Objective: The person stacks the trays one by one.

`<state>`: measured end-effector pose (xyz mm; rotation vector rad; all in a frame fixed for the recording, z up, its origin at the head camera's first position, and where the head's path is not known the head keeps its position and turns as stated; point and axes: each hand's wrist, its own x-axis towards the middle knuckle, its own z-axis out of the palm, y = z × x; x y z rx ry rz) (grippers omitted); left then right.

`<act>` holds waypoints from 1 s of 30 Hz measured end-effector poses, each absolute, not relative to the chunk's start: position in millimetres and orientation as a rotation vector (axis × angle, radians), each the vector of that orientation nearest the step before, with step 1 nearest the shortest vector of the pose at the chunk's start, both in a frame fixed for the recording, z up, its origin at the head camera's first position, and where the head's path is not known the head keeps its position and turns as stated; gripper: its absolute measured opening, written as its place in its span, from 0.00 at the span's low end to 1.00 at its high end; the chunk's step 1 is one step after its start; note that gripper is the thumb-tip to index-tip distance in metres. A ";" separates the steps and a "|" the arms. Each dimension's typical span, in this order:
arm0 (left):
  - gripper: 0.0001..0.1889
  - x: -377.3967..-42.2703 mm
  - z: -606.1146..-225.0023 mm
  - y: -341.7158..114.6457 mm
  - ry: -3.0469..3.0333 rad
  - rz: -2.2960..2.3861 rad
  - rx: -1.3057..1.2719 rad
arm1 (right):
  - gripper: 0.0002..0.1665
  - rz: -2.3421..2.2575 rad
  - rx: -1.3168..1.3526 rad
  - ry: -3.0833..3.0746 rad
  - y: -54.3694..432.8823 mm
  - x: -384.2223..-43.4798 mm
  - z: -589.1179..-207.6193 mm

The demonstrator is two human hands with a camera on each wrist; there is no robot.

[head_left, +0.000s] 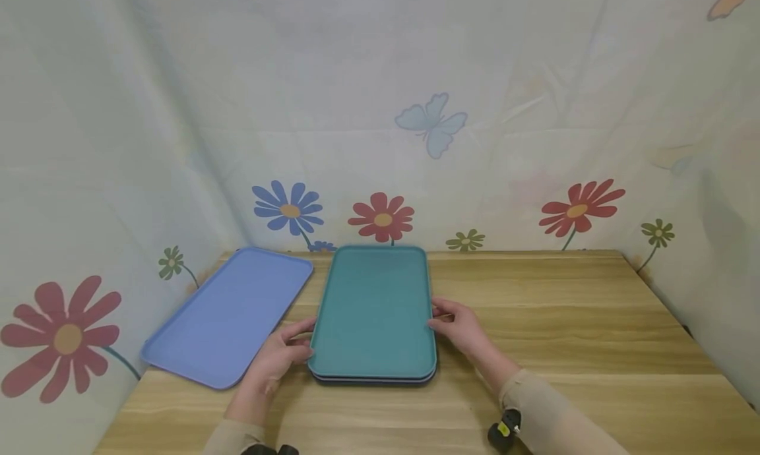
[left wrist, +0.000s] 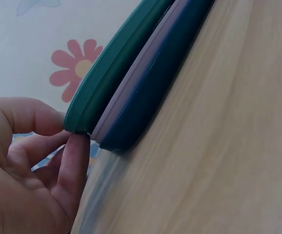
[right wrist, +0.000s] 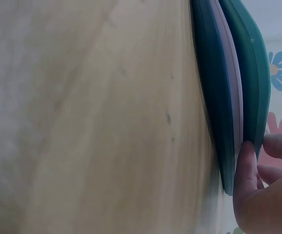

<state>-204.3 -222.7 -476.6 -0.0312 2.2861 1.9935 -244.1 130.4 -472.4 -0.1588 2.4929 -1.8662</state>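
A teal-green tray (head_left: 374, 310) tops a stack in the middle of the wooden table, its long sides running away from me. Beneath it are a pale pinkish tray (left wrist: 132, 78) and a dark blue tray (left wrist: 153, 90), seen edge-on in both wrist views. My left hand (head_left: 282, 356) pinches the green tray's left edge, fingertips above and below its rim. On the opposite edge my right hand (head_left: 460, 326) pinches the same tray between thumb and fingers. A narrow gap shows between the green and pinkish trays in the left wrist view.
A periwinkle-blue tray (head_left: 231, 316) lies slanted on the table to the left of the stack. Bare wooden tabletop (head_left: 564, 310) stretches off to the right. Behind and at the left hangs a pale curtain (head_left: 332, 112) printed with flowers and a butterfly.
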 end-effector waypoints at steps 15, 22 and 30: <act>0.34 -203.3 -473.8 -220.8 2.297 1.967 -0.055 | 0.30 -1.857 -0.162 2.479 129.5 -243.3 -470.9; 0.35 -203.2 -474.7 -221.7 2.318 1.959 -0.051 | 0.30 -1.863 -0.152 2.468 129.0 -243.3 -471.0; 0.35 -203.1 -475.1 -222.2 2.311 1.961 -0.030 | 0.30 -1.849 -0.149 2.460 129.0 -242.8 -471.5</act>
